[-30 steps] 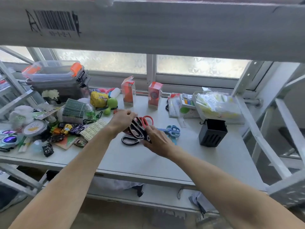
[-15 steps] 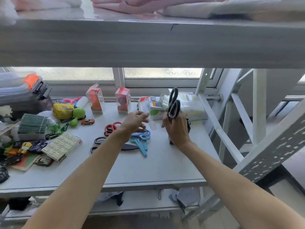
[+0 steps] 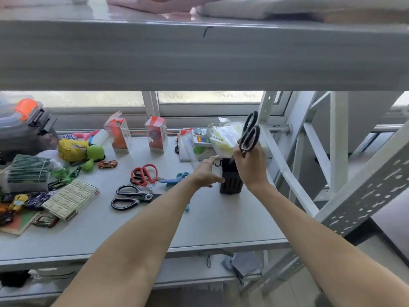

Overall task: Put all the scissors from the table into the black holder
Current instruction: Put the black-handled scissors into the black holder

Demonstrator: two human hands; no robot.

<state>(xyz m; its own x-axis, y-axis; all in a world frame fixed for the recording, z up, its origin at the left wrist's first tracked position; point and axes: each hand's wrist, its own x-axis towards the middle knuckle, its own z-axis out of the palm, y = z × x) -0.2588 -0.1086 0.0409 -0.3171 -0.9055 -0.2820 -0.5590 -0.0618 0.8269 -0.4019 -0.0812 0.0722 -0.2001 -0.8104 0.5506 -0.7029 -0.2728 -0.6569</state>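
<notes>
The black holder (image 3: 231,182) stands upright on the surface (image 3: 210,220), directly under your right hand (image 3: 251,166), so the coming move is a straight drop. Your right fingers (image 3: 240,151) are clamped on the black scissors (image 3: 250,135), long axis near vertical, handles up, blades aimed into the opening. Your left hand (image 3: 207,172), fingers apart, sits just beside the holder's left wall. Three more pairs lie to the left: grey-handled scissors (image 3: 130,196), red scissors (image 3: 143,173), blue scissors (image 3: 177,179).
</notes>
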